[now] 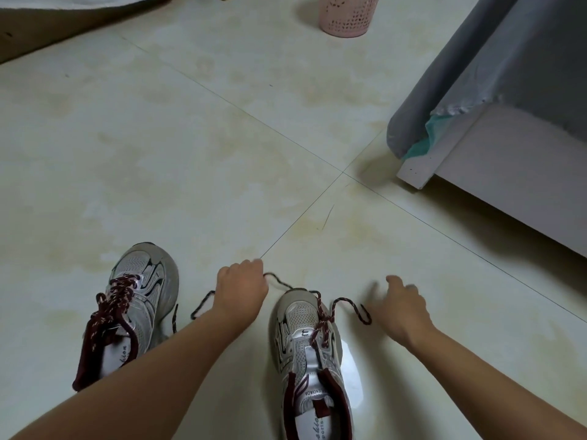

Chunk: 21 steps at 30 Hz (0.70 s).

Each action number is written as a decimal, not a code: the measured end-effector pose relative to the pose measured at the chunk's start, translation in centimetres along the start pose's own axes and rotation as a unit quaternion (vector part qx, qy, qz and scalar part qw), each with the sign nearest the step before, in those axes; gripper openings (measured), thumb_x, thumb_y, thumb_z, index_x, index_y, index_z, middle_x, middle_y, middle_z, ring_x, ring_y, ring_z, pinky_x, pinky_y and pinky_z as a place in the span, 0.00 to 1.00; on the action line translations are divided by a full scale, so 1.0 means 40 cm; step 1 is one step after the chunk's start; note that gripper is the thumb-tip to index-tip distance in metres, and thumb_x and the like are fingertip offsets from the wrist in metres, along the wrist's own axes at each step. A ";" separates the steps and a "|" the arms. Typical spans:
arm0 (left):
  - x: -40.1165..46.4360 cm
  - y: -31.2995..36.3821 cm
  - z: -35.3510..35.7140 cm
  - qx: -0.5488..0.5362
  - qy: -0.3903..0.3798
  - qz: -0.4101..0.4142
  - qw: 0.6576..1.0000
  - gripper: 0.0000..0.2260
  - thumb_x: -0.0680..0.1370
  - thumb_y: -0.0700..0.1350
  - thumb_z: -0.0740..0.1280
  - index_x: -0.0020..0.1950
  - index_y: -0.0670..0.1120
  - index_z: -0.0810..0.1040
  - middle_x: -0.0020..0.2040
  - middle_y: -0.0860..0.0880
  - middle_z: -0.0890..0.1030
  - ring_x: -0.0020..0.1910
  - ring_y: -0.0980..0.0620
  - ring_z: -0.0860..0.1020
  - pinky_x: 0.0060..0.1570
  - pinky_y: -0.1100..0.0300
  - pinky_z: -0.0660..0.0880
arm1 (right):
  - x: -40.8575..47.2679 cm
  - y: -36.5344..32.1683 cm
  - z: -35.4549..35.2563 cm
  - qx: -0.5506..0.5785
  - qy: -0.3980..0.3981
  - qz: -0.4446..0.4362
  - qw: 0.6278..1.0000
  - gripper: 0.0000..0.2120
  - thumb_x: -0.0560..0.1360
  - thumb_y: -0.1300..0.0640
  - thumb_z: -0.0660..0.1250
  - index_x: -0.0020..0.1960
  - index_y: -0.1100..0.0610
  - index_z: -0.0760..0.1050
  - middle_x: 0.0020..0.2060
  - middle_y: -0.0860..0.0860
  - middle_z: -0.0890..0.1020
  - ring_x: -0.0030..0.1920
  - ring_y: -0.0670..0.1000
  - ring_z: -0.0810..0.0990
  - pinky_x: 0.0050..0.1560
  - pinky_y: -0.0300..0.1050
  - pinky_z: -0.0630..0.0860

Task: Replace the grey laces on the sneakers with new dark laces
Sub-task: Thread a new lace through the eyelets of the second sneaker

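Soft, even indoor light fills the scene, moderately bright and with no hard beams. The glossy cream-tiled floor [222, 138] shows a pale white glare patch just right of the silver-and-maroon mesh sneaker [313, 354] at bottom centre. Shadows are faint and diffuse: a smudged one lies on the tiles left of the corner of the grey fabric-covered bed base [495, 173], another beside the pink perforated plastic bin [347, 17]. The right hand [405, 308] is smeared by motion blur, its fingers indistinct, possibly spread. The left hand [243, 290] is sharper. Wide-angle distortion bends the tile lines and stretches the forearms toward the lower corners.
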<state>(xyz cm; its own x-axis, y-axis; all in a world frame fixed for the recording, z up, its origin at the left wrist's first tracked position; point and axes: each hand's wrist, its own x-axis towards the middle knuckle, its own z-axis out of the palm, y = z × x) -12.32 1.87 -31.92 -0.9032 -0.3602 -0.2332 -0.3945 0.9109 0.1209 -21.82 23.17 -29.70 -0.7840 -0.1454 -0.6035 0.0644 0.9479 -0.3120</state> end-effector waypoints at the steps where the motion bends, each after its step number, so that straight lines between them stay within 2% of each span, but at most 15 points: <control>1: 0.008 0.011 -0.027 -0.078 0.011 -0.033 0.996 0.04 0.77 0.43 0.62 0.44 0.46 0.68 0.39 0.47 0.77 0.40 0.43 0.75 0.40 0.56 0.64 | -0.010 -0.016 -0.004 0.002 0.019 -0.035 0.999 0.26 0.76 0.59 0.60 0.73 0.56 0.58 0.65 0.58 0.66 0.65 0.58 0.67 0.60 0.48 0.68; 2: 0.017 0.019 -0.052 -0.162 0.015 -0.024 0.986 0.04 0.79 0.43 0.59 0.44 0.46 0.66 0.36 0.49 0.75 0.38 0.45 0.73 0.39 0.58 0.64 | -0.024 -0.037 -0.008 0.019 0.029 -0.083 0.996 0.27 0.75 0.59 0.60 0.73 0.54 0.59 0.64 0.57 0.67 0.63 0.56 0.69 0.60 0.47 0.69; 4: 0.029 0.048 -0.127 -0.314 0.020 0.024 0.949 0.05 0.77 0.44 0.63 0.42 0.47 0.70 0.30 0.53 0.70 0.31 0.51 0.69 0.36 0.59 0.65 | -0.063 -0.087 -0.014 0.074 0.025 -0.193 0.978 0.28 0.74 0.60 0.64 0.71 0.50 0.61 0.60 0.52 0.69 0.53 0.49 0.71 0.56 0.43 0.71; 6: 0.025 0.077 -0.203 -0.396 0.007 0.066 0.916 0.05 0.75 0.44 0.67 0.39 0.48 0.75 0.26 0.54 0.69 0.27 0.56 0.67 0.33 0.59 0.69 | -0.100 -0.139 -0.019 0.155 -0.001 -0.271 0.950 0.27 0.73 0.59 0.67 0.68 0.45 0.63 0.54 0.48 0.69 0.46 0.46 0.71 0.50 0.37 0.70; 8: 0.011 0.099 -0.261 -0.468 -0.019 0.078 0.880 0.05 0.74 0.43 0.68 0.38 0.48 0.76 0.24 0.55 0.70 0.24 0.58 0.67 0.28 0.62 0.69 | -0.130 -0.184 -0.028 0.237 -0.036 -0.302 0.923 0.17 0.73 0.59 0.68 0.57 0.45 0.70 0.50 0.46 0.71 0.40 0.46 0.72 0.45 0.35 0.71; 9: 0.004 0.103 -0.280 -0.487 -0.019 0.079 0.869 0.05 0.74 0.42 0.68 0.38 0.48 0.76 0.24 0.56 0.71 0.23 0.59 0.67 0.26 0.63 0.68 | -0.141 -0.200 -0.037 0.269 -0.051 -0.298 0.914 0.08 0.74 0.59 0.67 0.50 0.48 0.73 0.46 0.47 0.74 0.38 0.47 0.72 0.42 0.36 0.72; 10: -0.002 0.102 -0.290 -0.493 -0.013 0.080 0.866 0.05 0.74 0.42 0.68 0.39 0.48 0.76 0.23 0.56 0.71 0.22 0.59 0.66 0.25 0.64 0.67 | -0.146 -0.210 -0.045 0.304 -0.060 -0.286 0.907 0.04 0.76 0.60 0.64 0.44 0.51 0.74 0.41 0.48 0.76 0.35 0.48 0.73 0.38 0.37 0.72; 12: -0.015 0.083 -0.289 -0.465 0.001 0.079 0.882 0.04 0.75 0.43 0.67 0.40 0.50 0.75 0.22 0.58 0.70 0.22 0.60 0.65 0.27 0.66 0.64 | -0.146 -0.213 -0.064 0.384 -0.069 -0.241 0.889 0.11 0.79 0.61 0.59 0.38 0.58 0.71 0.33 0.52 0.76 0.28 0.50 0.72 0.29 0.38 0.71; 14: -0.030 0.053 -0.274 -0.424 -0.013 0.067 0.903 0.03 0.76 0.45 0.66 0.41 0.50 0.76 0.21 0.57 0.68 0.22 0.60 0.65 0.27 0.67 0.62 | -0.139 -0.208 -0.090 0.461 -0.054 -0.188 0.865 0.13 0.80 0.61 0.55 0.37 0.59 0.69 0.31 0.54 0.75 0.24 0.50 0.72 0.26 0.39 0.71; 18: -0.066 -0.009 -0.235 -0.343 -0.100 0.037 0.933 0.08 0.77 0.44 0.64 0.38 0.48 0.77 0.25 0.54 0.67 0.22 0.60 0.65 0.28 0.66 0.63 | -0.109 -0.169 -0.142 0.545 0.009 -0.117 0.830 0.14 0.81 0.59 0.54 0.37 0.59 0.68 0.31 0.55 0.75 0.21 0.49 0.75 0.26 0.40 0.75; 20: -0.083 -0.032 -0.214 -0.324 -0.137 0.013 0.936 0.12 0.78 0.44 0.61 0.35 0.49 0.76 0.26 0.54 0.67 0.22 0.60 0.66 0.27 0.68 0.63 | -0.094 -0.154 -0.162 0.566 0.032 -0.082 0.819 0.13 0.81 0.61 0.54 0.38 0.60 0.69 0.34 0.56 0.75 0.22 0.49 0.77 0.27 0.39 0.77; 21: -0.093 -0.037 -0.206 -0.351 -0.153 -0.004 0.924 0.13 0.79 0.43 0.60 0.35 0.49 0.75 0.26 0.54 0.67 0.22 0.60 0.65 0.27 0.67 0.63 | -0.086 -0.148 -0.163 0.559 0.034 -0.068 0.826 0.10 0.80 0.62 0.55 0.41 0.61 0.70 0.37 0.57 0.75 0.24 0.50 0.78 0.29 0.40 0.79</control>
<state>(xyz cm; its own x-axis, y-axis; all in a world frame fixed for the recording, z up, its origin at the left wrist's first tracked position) -9.77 0.20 -23.27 -0.8522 -0.1953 -0.4855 -0.5105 0.5141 0.6893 -23.53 19.91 -20.97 -0.8610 -0.1762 -0.4770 0.4734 0.0648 -0.8784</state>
